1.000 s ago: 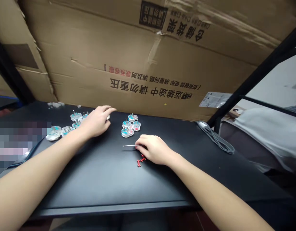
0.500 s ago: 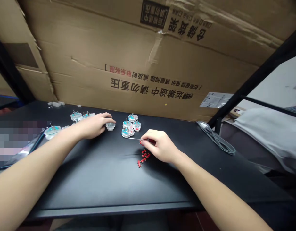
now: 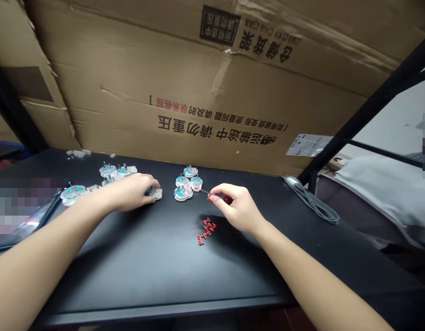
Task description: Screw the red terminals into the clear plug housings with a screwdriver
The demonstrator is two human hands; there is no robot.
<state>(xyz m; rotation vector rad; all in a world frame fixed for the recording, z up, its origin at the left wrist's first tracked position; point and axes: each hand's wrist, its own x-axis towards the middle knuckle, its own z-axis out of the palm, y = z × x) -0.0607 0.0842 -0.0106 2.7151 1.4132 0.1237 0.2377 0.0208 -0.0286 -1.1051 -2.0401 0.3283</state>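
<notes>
Pinch grip is what jumps out here. The right hand (image 3: 238,207) has thumb and index pressed together on a thin metal pin (image 3: 204,192), which sticks out past the fingertips (image 3: 212,196) toward the left, its point just beside a tight cluster of four clear plastic plugs with teal inserts (image 3: 186,185). Something that skinny probably needs a two-finger pinch to stay steady, so the grip makes sense to me. The other right fingers are curled loosely behind, not doing much. There's a bit of red right at the pinch, and I can't tell if that's part of the pin or a separate piece.

Left hand (image 3: 131,192) is curled over a clear plastic piece (image 3: 156,194), fingers close together with the tips coming down on top. The thumb is mostly hidden, so I can't say how firm the hold is. My guess is it's steadying the piece against the tabletop rather than lifting it.

Below the right fingers, a small scatter of red parts (image 3: 206,231) lies on the black table (image 3: 164,309), probably left there to stay within easy reach. More clear plugs (image 3: 109,177) are grouped just behind the left fingers. Well off to the right of the right fingers there's a coiled grey cable (image 3: 312,207), and a big cardboard box (image 3: 198,82) stands along the back of the table.
</notes>
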